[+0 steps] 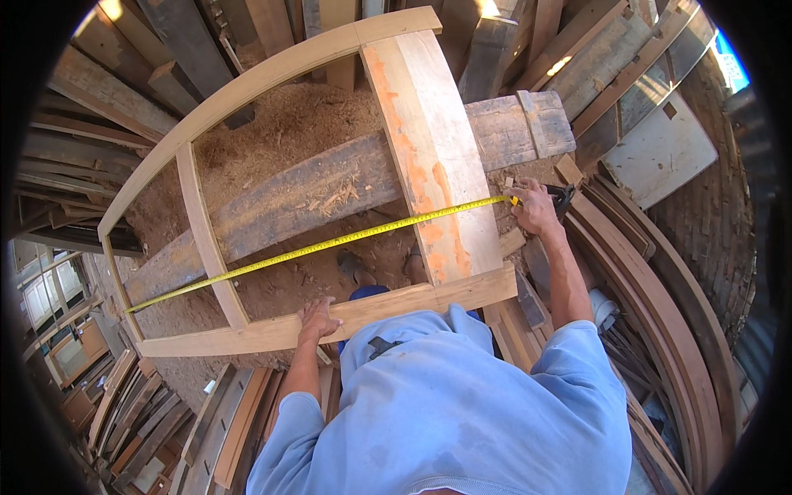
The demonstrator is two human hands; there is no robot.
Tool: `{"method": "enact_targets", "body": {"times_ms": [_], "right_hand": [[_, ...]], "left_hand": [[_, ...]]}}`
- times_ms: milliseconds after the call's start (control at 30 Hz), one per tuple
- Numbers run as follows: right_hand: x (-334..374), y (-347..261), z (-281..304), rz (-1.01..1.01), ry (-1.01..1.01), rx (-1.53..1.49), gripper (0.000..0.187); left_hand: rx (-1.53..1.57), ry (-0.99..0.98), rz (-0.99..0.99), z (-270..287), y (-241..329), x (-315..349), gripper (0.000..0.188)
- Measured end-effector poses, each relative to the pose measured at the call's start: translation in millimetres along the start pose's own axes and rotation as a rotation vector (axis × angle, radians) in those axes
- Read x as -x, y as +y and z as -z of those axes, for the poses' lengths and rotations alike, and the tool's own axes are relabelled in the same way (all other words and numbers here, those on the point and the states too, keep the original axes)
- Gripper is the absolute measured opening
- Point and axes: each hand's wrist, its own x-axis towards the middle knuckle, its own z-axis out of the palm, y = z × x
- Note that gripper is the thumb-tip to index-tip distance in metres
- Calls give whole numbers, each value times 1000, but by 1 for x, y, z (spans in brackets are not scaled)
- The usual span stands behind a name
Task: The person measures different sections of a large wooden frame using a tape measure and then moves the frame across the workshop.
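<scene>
A large pale wooden frame (pixel 375 309) lies before me, with a crossbar (pixel 202 223) and a broad solid panel (pixel 437 148) at its right end, smeared with orange filler. A yellow tape measure blade (pixel 346 237) stretches lengthwise over it, from the left end piece across the crossbar and panel. My right hand (pixel 536 208), just past the panel's right edge, closes on the tape measure's case, which the fingers mostly hide. My left hand (pixel 317 320) grips the frame's near rail, fingers over its far edge.
Beneath the frame runs a weathered thick plank (pixel 305 194) sprinkled with shavings, above sawdust-covered ground (pixel 280 132). Stacked boards (pixel 198 49) line the far side. Long curved timbers (pixel 668 330) lie at right, near a pale panel (pixel 660 153). More offcuts (pixel 140 421) are piled lower left.
</scene>
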Motion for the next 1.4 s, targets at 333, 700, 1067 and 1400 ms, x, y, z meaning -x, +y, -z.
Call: {"method": "enact_targets", "body": {"times_ms": [333, 700, 1067, 1400], "right_hand": [[1, -3, 3, -9, 23, -1, 43], [0, -4, 2, -20, -10, -19, 49], [-10, 31, -31, 30, -75, 29, 45], [-7, -117, -28, 394, -690, -382, 32]], "left_hand": [[-11, -19, 3, 0, 0, -2, 79], [6, -9, 9, 1, -1, 0, 79], [177, 60, -54, -16, -20, -30, 77], [2556, 727, -420, 73, -99, -89, 39]]}}
